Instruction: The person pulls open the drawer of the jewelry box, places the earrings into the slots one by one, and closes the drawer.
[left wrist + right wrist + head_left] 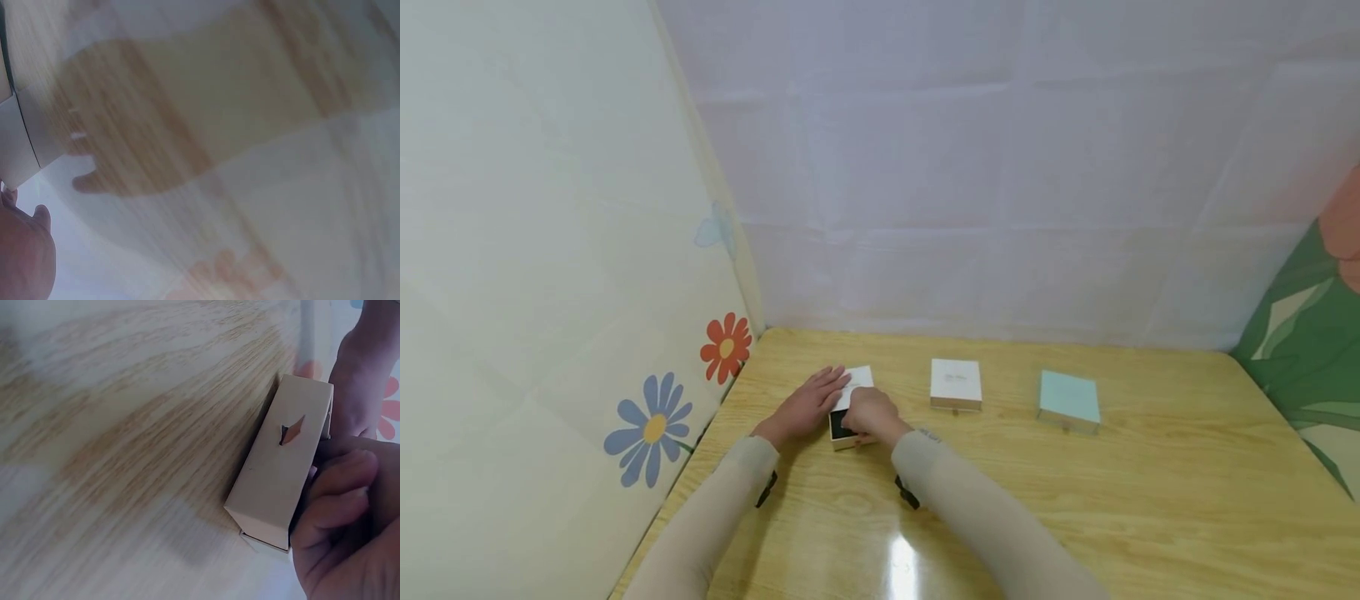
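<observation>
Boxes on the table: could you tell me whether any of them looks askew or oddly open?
Only the left box: its drawer is pulled partway out, showing a dark inside, between both hands. The middle box and blue box lie shut.

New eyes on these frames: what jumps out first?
Both hands meet at a small box at the table's left rear: the left hand lies flat on its white lid, the right hand curls round its slid-out drawer. Two closed boxes sit to the right, a white box and a mint box. Flower stickers mark the left wall.
</observation>
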